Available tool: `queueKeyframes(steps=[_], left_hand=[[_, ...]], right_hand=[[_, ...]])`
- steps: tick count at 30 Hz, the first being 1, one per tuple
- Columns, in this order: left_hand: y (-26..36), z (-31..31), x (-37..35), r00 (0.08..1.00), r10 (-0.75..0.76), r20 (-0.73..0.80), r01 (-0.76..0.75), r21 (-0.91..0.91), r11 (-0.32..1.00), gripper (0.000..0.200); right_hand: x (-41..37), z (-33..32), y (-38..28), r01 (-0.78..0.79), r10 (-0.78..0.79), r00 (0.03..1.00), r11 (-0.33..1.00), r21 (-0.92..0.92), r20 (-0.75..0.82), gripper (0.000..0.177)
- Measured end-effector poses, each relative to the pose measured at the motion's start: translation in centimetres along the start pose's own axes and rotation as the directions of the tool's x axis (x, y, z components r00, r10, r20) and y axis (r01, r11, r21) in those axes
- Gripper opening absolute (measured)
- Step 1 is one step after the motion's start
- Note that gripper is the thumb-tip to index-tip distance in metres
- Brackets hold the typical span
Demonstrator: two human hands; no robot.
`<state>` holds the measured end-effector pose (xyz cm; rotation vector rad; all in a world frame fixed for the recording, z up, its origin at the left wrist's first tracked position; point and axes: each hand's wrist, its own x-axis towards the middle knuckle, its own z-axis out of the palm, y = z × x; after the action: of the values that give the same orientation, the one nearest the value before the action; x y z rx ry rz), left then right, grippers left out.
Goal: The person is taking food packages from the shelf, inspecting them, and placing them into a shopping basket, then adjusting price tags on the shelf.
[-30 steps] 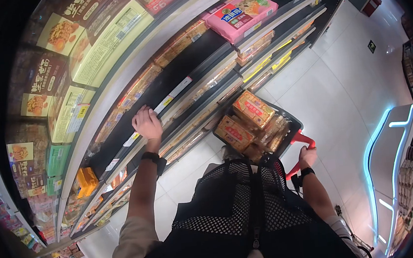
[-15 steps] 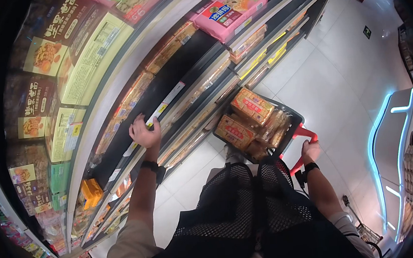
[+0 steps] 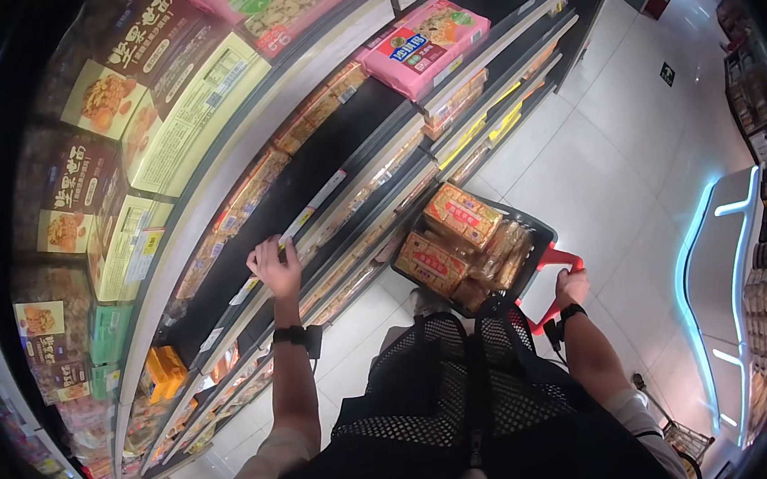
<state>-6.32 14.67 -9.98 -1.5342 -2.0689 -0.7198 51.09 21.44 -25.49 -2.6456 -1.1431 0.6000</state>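
Observation:
At the front edge of a dark shelf (image 3: 248, 206), my left hand (image 3: 274, 265) rests by the price-tag strip (image 3: 316, 202). Its fingers are bent and slightly apart, with nothing held in them. My right hand (image 3: 573, 288) is wrapped round the red handle (image 3: 549, 305) of a dark shopping basket (image 3: 540, 253). Inside the basket are a patterned orange-gold box with a red label (image 3: 464, 217), a similar box (image 3: 433, 261) and clear-wrapped brown packs (image 3: 505, 252). Along the back of the shelf lie several wrapped brown packs (image 3: 247, 189).
A pink package (image 3: 426, 46) sits farther along the shelf. Brown and cream boxes (image 3: 193, 101) fill the shelf at left, and an orange item (image 3: 167, 372) is lower down. Pale floor tiles (image 3: 609, 156) run to a lit display (image 3: 720, 283) at right. A cart (image 3: 684, 441) stands behind.
My left hand stays at the shelf edge, its fingers now more bent over it. The basket and my right hand shift slightly left and down in view as the camera moves.

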Motion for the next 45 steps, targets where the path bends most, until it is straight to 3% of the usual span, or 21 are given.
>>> queueKeyframes(steps=[5,8,12,15,24,29,33,39,45], left_hand=[[-0.4,-1.3,0.1,0.989,-0.091,0.119,0.107,-0.132,0.985,0.012],[-0.5,-1.8,0.6,0.989,-0.106,0.105,0.119,-0.126,0.985,0.012],[-1.0,-1.7,0.6,0.990,-0.095,0.106,0.110,-0.147,0.983,0.011],[-1.2,-1.1,0.2,0.976,-0.109,0.186,0.143,-0.183,0.973,0.010],[-0.6,-2.9,-0.2,0.996,-0.049,0.081,0.053,-0.055,0.997,0.016],[0.4,-3.2,-0.8,0.975,-0.179,0.134,0.193,-0.094,0.977,0.021],[1.2,-3.6,-0.2,0.948,-0.244,0.202,0.261,-0.058,0.964,0.027],[0.6,-3.7,-0.4,0.941,-0.243,0.234,0.258,-0.031,0.966,0.027],[1.0,-3.9,0.5,0.925,-0.271,0.265,0.312,-0.128,0.941,0.025]], right_hand=[[0.7,0.4,0.0,-0.005,0.005,1.000,1.000,-0.017,0.001,0.040],[0.6,0.8,0.5,0.036,-0.036,0.999,0.999,0.040,-0.008,0.038],[-0.2,0.8,0.9,0.049,-0.049,0.999,0.999,-0.020,-0.023,0.038],[-0.6,0.6,0.9,0.025,-0.025,0.999,1.000,-0.006,-0.042,0.037],[-1.4,-0.6,-0.1,-0.015,0.015,1.000,1.000,0.011,0.005,0.036],[-1.5,-0.9,-0.7,-0.056,0.052,0.997,0.996,0.074,0.053,0.039],[-0.2,0.4,0.4,0.001,-0.003,0.998,0.999,0.033,0.067,0.040],[-0.7,0.3,0.3,0.035,-0.038,0.999,0.995,0.097,0.027,0.042],[-0.2,0.8,1.1,0.061,-0.063,0.998,0.997,0.049,0.022,0.042]])
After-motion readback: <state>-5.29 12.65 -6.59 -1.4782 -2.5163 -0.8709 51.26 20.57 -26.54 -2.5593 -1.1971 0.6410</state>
